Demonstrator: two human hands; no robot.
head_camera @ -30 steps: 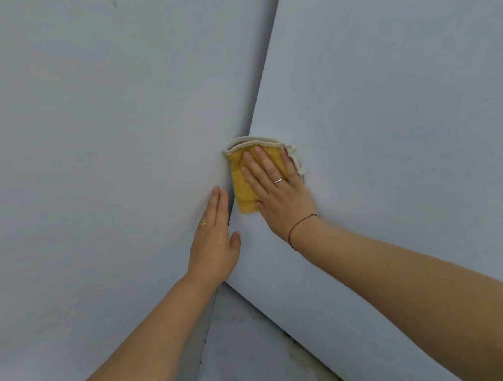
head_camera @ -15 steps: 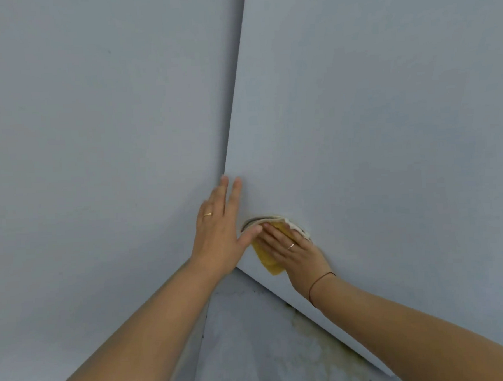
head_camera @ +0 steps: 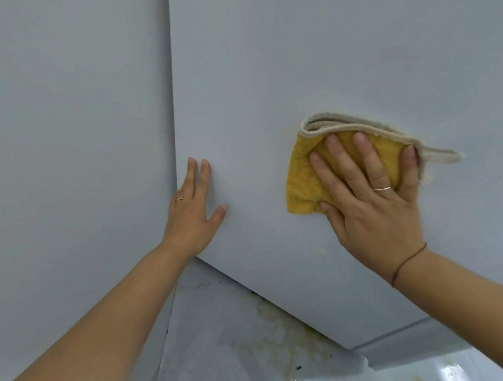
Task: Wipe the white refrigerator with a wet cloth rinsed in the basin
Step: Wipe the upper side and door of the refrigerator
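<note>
My right hand point(head_camera: 370, 201) lay flat, fingers spread, pressing the folded cloth point(head_camera: 305, 176) against the fridge point(head_camera: 267, 73). My left hand point(head_camera: 191, 214) rested flat and open on the same panel, near its edge. The cloth looked soft and limp, perhaps damp though I couldn't tell, so a broad palm press suited it better than a pinch.

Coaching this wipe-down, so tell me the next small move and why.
Probably slide the yellow cloth down toward the panel's lower edge. The right hand presses it flat on the white refrigerator mid-panel, the left hand braces flat near the left edge, and bare panel lies below the cloth.
</note>
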